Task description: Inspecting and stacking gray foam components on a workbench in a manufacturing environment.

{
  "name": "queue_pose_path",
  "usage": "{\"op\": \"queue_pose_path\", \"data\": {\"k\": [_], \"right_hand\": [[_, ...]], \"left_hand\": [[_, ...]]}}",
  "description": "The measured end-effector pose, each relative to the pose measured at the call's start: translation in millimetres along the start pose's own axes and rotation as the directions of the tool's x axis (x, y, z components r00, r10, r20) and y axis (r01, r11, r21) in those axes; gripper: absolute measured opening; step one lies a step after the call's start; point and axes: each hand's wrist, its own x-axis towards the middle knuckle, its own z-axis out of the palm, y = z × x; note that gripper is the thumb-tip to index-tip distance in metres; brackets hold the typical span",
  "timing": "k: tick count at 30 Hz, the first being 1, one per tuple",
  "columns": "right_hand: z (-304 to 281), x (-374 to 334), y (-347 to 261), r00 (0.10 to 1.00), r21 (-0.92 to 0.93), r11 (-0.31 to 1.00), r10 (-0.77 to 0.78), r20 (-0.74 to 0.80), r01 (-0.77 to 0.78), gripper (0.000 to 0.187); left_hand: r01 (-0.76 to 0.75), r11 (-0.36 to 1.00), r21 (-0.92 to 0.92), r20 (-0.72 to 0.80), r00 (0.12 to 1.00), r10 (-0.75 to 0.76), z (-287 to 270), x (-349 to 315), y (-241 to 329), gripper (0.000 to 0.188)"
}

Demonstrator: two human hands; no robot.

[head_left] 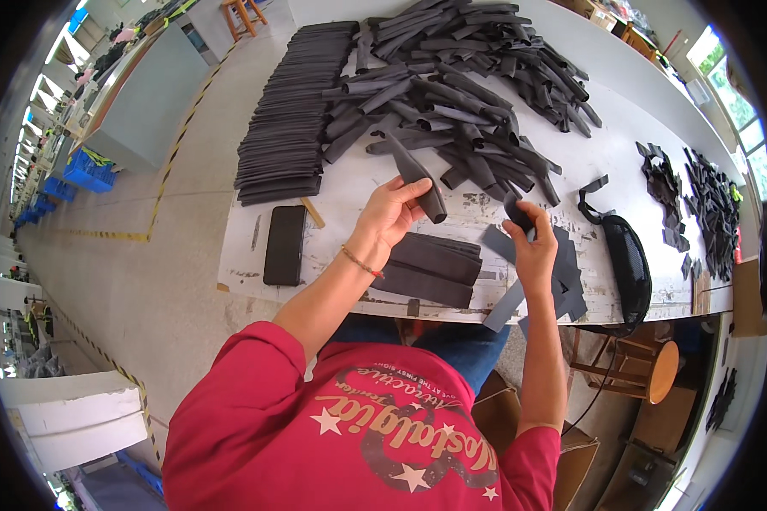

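My left hand [389,211] pinches a long black folded sleeve-like fabric piece [416,174] between thumb and fingers, tilted above the white table. Just to the right, my right hand [533,247] is closed on a small curved dark strip [517,210]; its lower part is hidden by the fingers. Under and between my hands lies a short stack of flat black fabric pieces [430,266]. Dark grey flat strips [568,277] are spread beneath my right hand and wrist. Beyond both hands rises a large loose heap of curled black fabric pieces [452,94].
A long neat row of black pieces [285,111] stands at the left, with a black phone [284,245] nearer me. On the right are a black mesh pouch [627,264] and small dark scraps [712,209]. A wooden stool [661,372] stands below the table's right front edge.
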Motion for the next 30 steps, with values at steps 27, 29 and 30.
{"op": "queue_pose_path", "data": {"k": [27, 29, 30], "right_hand": [[-114.7, -30.9, -66.7, 0.945, 0.189, 0.940, 0.308, -0.108, -0.285, 0.053], [-101.1, -55.0, -67.3, 0.935, 0.170, 0.924, 0.352, -0.032, -0.342, 0.047], [-94.7, -60.0, -69.4, 0.952, 0.144, 0.943, 0.305, -0.013, -0.300, 0.044]], "left_hand": [[0.185, 0.983, 0.016, 0.158, 0.970, -0.185, 94.4, -37.2, -98.7, 0.022], [0.142, 0.989, -0.034, 0.157, 0.978, -0.135, 86.5, -34.8, -73.7, 0.023], [0.123, 0.992, -0.002, 0.129, 0.984, -0.121, 80.6, -32.0, -65.7, 0.023]]}}
